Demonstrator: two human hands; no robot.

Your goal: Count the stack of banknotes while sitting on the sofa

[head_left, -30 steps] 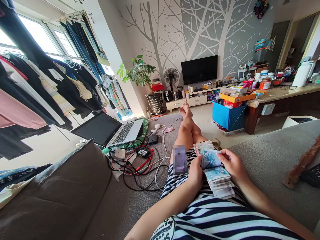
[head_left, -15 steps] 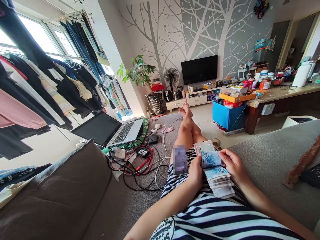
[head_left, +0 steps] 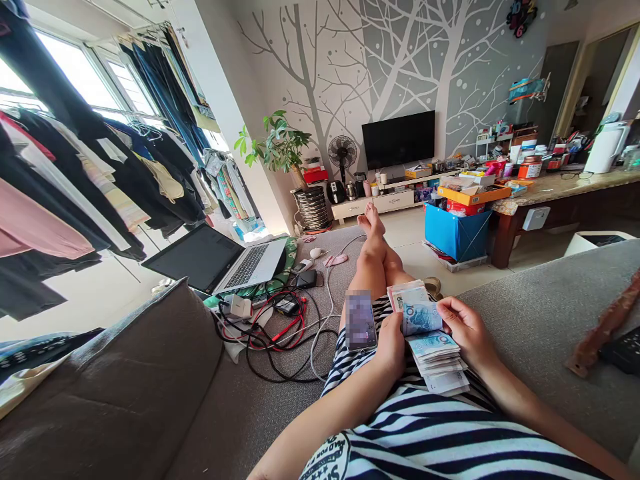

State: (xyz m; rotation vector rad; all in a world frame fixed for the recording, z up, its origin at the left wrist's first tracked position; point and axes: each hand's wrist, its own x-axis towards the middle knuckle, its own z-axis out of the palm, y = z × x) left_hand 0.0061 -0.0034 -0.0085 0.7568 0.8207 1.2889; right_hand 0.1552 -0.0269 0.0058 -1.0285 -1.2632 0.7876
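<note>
Over my lap, my left hand (head_left: pixel 391 345) is closed on the left edge of a stack of banknotes (head_left: pixel 407 293). A blue 10 banknote (head_left: pixel 421 319) lies at the front of that stack, and my right hand (head_left: pixel 465 330) pinches its right end between thumb and finger. Below it, a fanned pile of blue banknotes (head_left: pixel 440 363) rests on the striped clothing (head_left: pixel 425 427), close under both hands. A phone (head_left: pixel 361 321) with a blurred screen lies on my thigh, just left of my left hand.
On the grey sofa (head_left: pixel 280 413) to the left are an open laptop (head_left: pixel 255 263), tangled cables (head_left: pixel 280 340) and a black adapter (head_left: pixel 307 279). A cushion (head_left: pixel 135 387) stands at the near left. Beyond the sofa, a blue box (head_left: pixel 457 232) stands beside a cluttered table (head_left: pixel 575 190).
Almost nothing differs. My right fingers have shifted very slightly at the end of the blue banknote; the stack, the pile and my left hand stay in place.
</note>
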